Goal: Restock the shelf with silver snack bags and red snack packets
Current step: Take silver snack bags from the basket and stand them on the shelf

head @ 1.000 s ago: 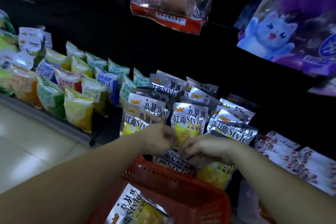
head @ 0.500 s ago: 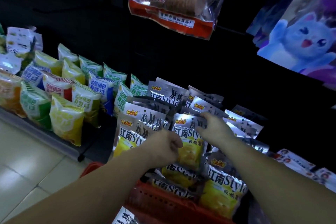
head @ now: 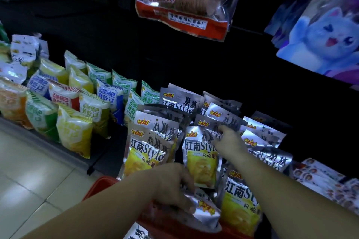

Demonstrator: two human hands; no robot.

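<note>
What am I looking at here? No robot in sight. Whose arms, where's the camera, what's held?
There is no machine. A person is restocking a shelf, filmed by one wide-angle camera worn on their head, which looks down at their own bare arms. The left hand grips a silver snack bag above a red basket. The right hand reaches to the shelved silver bags and touches the top of one; whether it pinches it is unclear. Coloured snack bags stand to the left, and a biscuit bag hangs above.
</note>
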